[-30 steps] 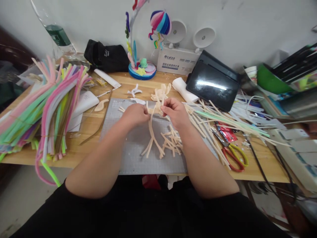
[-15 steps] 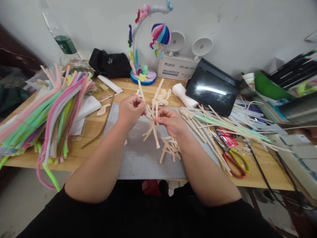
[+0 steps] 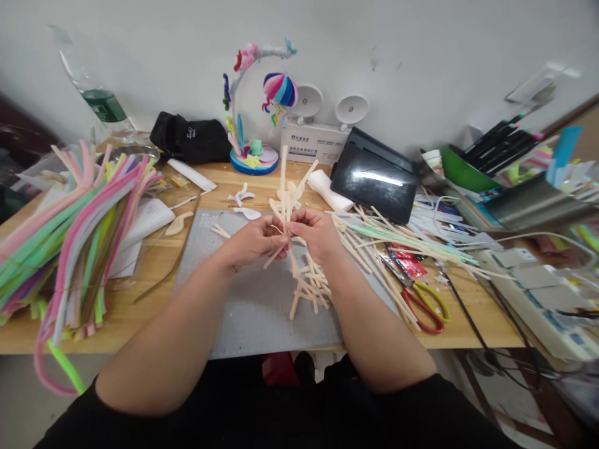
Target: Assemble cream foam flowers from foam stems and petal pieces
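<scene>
Over the grey cutting mat (image 3: pixel 248 312), my two hands meet on a bunch of beige pipe cleaners (image 3: pixel 283 178). My left hand (image 3: pixel 259 242) pinches the bunch from the left, fingers closed. From the other side my right hand (image 3: pixel 314 232) grips it, thumb and fingertips together. Several stems stick up above the fingers and others point down below; where they join is hidden by the fingertips. Short beige pipe cleaner pieces (image 3: pixel 311 290) lie in a loose pile on the mat, just below my right hand.
Coloured pipe cleaner bundles (image 3: pixel 79 237) fill the left side. Red-and-yellow-handled scissors (image 3: pixel 425 308) lie right of the mat, near long beige stems (image 3: pixel 374 262) and a power strip (image 3: pixel 538 299). Behind stand a colourful pipe cleaner ornament (image 3: pixel 255 161), a white box (image 3: pixel 309 144) and a black tablet-like device (image 3: pixel 374 178).
The hands have drawn closer together around the beige bunch, and its stems now stand more upright. The camera view has shifted, so the table's things appear farther left and lower.
</scene>
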The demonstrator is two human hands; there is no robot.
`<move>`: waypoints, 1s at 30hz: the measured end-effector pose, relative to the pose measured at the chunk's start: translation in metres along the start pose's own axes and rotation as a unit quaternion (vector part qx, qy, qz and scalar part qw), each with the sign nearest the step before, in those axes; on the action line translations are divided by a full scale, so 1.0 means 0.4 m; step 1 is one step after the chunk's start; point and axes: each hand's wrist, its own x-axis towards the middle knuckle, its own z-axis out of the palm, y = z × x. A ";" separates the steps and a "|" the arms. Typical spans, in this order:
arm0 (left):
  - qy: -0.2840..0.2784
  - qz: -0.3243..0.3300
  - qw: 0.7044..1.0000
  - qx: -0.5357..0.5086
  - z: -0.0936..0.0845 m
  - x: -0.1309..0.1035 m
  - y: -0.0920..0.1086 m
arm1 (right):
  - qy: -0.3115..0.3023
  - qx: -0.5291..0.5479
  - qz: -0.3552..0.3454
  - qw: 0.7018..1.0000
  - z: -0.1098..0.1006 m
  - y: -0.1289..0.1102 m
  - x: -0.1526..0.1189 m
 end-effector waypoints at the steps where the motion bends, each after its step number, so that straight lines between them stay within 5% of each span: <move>1: 0.002 0.009 1.000 0.001 0.001 0.002 -0.004 | 0.000 -0.010 -0.006 1.000 -0.002 -0.001 0.001; 10: 0.008 0.027 0.999 -0.018 0.007 0.004 -0.002 | 0.071 0.072 -0.043 0.994 -0.013 -0.003 0.010; 19: 0.011 0.038 0.996 -0.080 0.019 -0.002 0.001 | 0.051 0.112 -0.094 0.988 -0.007 -0.005 0.002; 24: 0.120 0.090 0.988 -0.034 0.028 0.011 -0.003 | 0.048 0.088 -0.084 0.991 -0.005 -0.007 0.002; 30: 0.276 0.181 0.942 0.059 0.018 0.024 -0.006 | 0.017 0.065 0.000 0.998 0.006 -0.003 -0.005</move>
